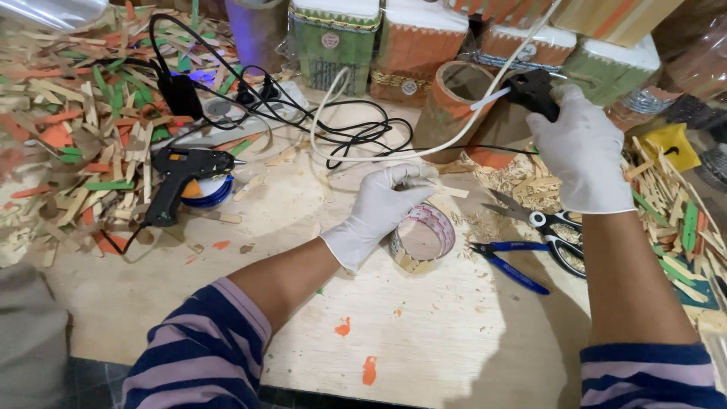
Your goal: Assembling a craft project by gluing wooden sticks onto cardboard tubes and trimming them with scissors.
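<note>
1. Tape roll (pixel 422 239): small ring, sides clad in pale wooden sticks, lying flat mid-tabletop (pixel 424 333).
2. Left hand (pixel 382 206), white-gloved, fingers curled over the roll's rim, pinching a stick (pixel 447 189).
3. Right hand (pixel 583 148), gloved, clenched around black glue gun (pixel 530 91), raised above scissors (pixel 549 227).

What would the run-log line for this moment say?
left hand: holds tape-like ring on table | right hand: grips black glue gun, raised | nearby: scissors, blue pliers

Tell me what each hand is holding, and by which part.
The right hand holds a black glue gun by its handle. The left hand holds a thin wooden stick by one end, against a tape ring.
</note>
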